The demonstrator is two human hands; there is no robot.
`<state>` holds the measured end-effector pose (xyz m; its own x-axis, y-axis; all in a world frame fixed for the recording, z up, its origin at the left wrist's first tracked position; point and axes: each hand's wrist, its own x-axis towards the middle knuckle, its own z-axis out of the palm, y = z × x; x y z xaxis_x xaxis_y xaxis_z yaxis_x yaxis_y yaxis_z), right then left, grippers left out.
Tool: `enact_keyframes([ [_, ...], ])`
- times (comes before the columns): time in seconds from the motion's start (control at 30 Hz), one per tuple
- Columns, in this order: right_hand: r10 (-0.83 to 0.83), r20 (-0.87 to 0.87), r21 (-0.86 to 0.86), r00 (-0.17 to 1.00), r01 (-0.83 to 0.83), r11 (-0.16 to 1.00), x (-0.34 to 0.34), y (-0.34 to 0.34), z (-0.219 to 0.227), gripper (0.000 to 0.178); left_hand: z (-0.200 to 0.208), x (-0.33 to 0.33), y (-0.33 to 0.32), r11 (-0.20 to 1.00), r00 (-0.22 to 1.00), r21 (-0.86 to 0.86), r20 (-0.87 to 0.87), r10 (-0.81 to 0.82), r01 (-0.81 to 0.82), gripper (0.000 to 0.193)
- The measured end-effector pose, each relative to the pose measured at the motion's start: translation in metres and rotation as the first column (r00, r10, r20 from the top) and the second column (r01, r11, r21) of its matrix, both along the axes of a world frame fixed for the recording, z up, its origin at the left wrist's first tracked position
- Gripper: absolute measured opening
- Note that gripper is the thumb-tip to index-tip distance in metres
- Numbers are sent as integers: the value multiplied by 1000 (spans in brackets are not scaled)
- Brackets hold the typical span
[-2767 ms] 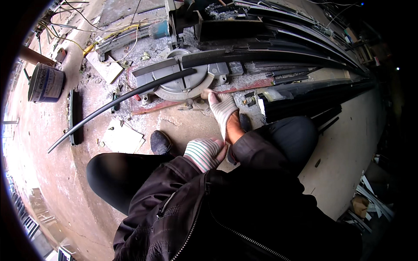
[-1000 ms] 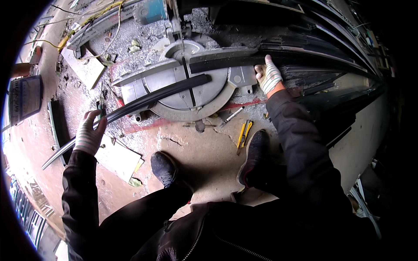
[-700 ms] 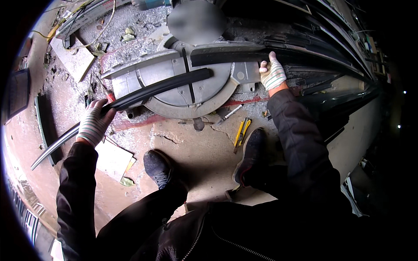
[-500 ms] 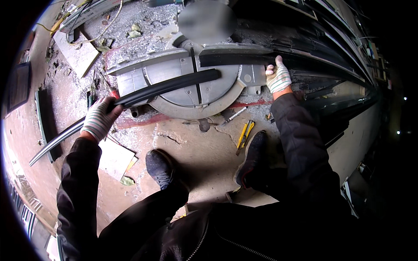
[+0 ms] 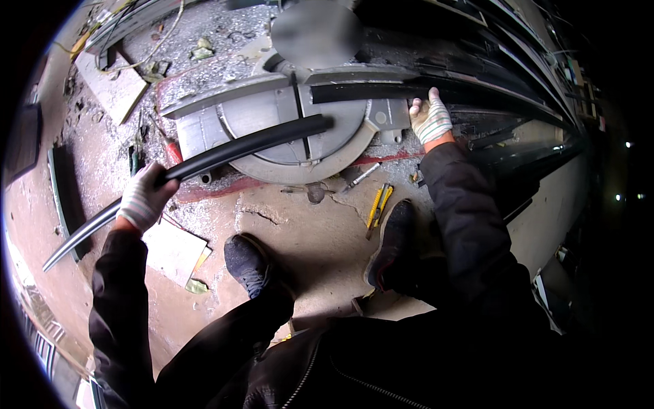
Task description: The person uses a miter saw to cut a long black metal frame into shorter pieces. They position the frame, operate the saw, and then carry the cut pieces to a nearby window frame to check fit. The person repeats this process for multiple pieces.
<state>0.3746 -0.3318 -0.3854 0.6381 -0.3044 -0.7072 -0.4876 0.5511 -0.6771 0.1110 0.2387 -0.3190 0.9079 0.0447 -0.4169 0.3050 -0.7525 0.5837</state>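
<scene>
My left hand (image 5: 142,199), in a striped white work glove, is closed around a long black profile strip (image 5: 252,144). The strip slants over the round grey table of a mitre saw (image 5: 269,119), its far end near the slot and its near end low at the left. A second black strip (image 5: 361,93) lies along the saw's fence, running off to the right. My right hand (image 5: 430,121), gloved the same way, grips this second strip beside the saw's right end, one finger stretched over it. A blurred grey round part (image 5: 317,33) covers the saw's back.
A yellow utility knife (image 5: 379,206) and a pen-like marker (image 5: 361,177) lie on the floor near my shoes. A red-handled screwdriver (image 5: 172,148) is left of the saw. White boards (image 5: 176,252), metal shavings and long dark profiles (image 5: 524,160) lie around.
My left hand has shifted slightly left and down, drawing its strip leftward across the saw table. My right hand stays at the second strip. The whole view has shifted slightly.
</scene>
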Motion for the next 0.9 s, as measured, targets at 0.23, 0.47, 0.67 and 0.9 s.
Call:
enact_keyframes([
  [0.23, 324, 125, -452, 938, -237, 860, -88, 48, 40, 35, -5, -27, 24, 912, 972, -336, -115, 207, -234, 31],
  [0.47, 766, 103, -488, 635, -639, 595, -142, 152, 82, 40, 13, -24, 24, 949, 983, -257, -76, 168, -183, 46],
  [0.67, 778, 247, -490, 578, -618, 615, -150, 187, 73, 41, 23, -28, 22, 960, 984, -217, -31, 174, -176, 40],
  [0.9, 719, 335, -420, 609, -587, 692, -152, 188, 75, 37, 26, -36, 19, 988, 982, -105, 140, 126, -112, 33],
])
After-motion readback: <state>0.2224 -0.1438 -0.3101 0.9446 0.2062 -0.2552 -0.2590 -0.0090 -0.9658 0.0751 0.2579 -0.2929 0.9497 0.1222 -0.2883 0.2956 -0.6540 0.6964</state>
